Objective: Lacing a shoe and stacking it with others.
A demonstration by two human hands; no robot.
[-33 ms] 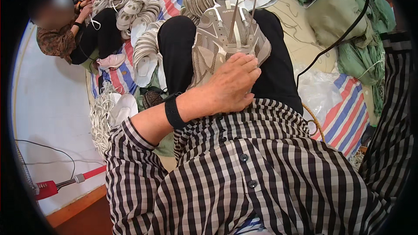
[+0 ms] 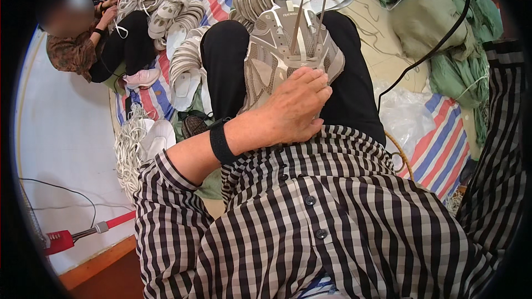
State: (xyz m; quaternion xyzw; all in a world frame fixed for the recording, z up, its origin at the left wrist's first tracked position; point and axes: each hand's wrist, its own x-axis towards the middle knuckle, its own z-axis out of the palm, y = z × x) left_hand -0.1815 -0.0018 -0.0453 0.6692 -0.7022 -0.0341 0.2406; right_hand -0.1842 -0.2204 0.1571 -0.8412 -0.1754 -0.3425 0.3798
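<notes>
A beige and grey mesh shoe upper (image 2: 261, 80) sits between my knees, toe part hidden beneath my hand and wrist. My left hand (image 2: 296, 102) lies across it with the fingers curled over its throat, gripping it. From the eyelets, two greyish laces (image 2: 302, 14) rise taut and leave the picture at the upper edge. What holds their upper ends is out of sight. My right sleeve (image 2: 501, 105) runs up along the right rim; the right hand itself is outside the view.
Stacked shoe uppers (image 2: 188, 69) and a heap of white laces (image 2: 130, 144) lie to my left. Another person (image 2: 83, 50) sits at the far left, handling laces. Green sacking (image 2: 460, 72), a clear plastic bag (image 2: 404, 116) and a hanging black cable (image 2: 429, 58) are on the right.
The taut laces have shifted very slightly, and a pale blur shows beside them near the top. My left hand and the shoe upper stay where they were.
</notes>
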